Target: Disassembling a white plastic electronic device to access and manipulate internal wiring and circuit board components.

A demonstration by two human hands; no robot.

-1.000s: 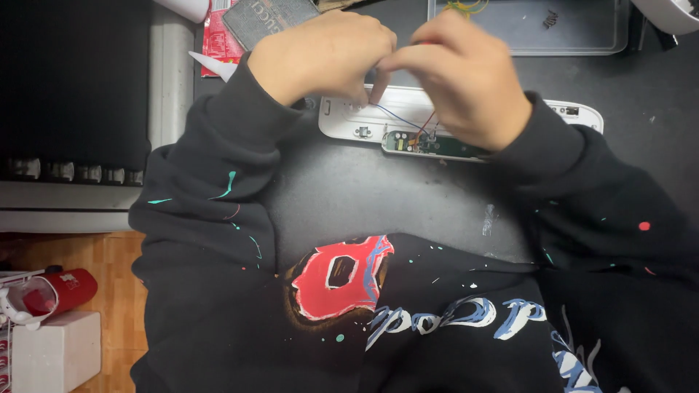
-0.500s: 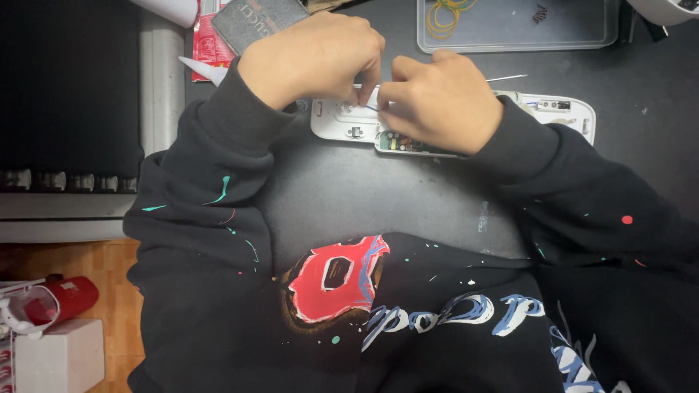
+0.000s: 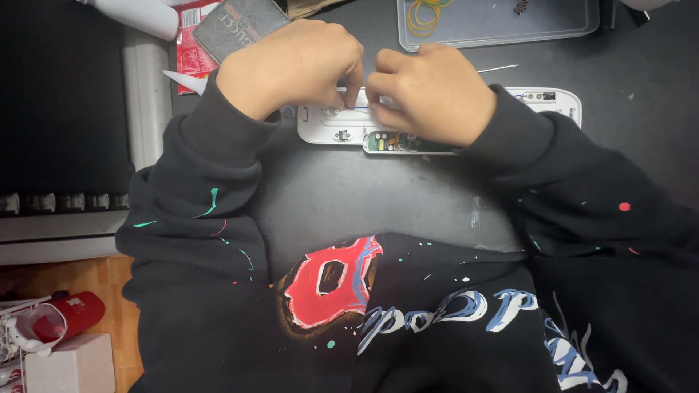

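Both hands met over the middle of a white plastic housing [image 3: 331, 125] lying flat on the dark worktop [image 3: 378, 196]. Left hand [image 3: 295, 65] curled tight, knuckles up, fingertips pressed down on the upper edge of the housing and pinching a thin blue wire [image 3: 359, 107]. Right hand [image 3: 435, 94] likewise closed narrow, thumb and forefinger nipped on the same wire, right beside the left fingertips; the two hands almost touched. How much of the wire sat between the fingers could not be told.

Head view, looking straight down: the housing ran left to right, open side up, its right end [image 3: 550, 98] showing past the right wrist. A green circuit board [image 3: 404, 142] sat in the near edge of it, partly under the right hand. A thin pale rod [image 3: 499, 69] lay on the worktop just beyond the right hand.

Farther back, a clear shallow tray [image 3: 510, 29] held yellow rubber bands [image 3: 428, 13] in its left part. A dark grey textured wallet [image 3: 237, 25] lay over a red packet [image 3: 188, 58] behind the left hand. Black sleeves with paint flecks covered both forearms. Lower left, off the worktop, a red-and-white object [image 3: 62, 320] rested above a white box [image 3: 69, 364], over a wooden floor [image 3: 87, 273].
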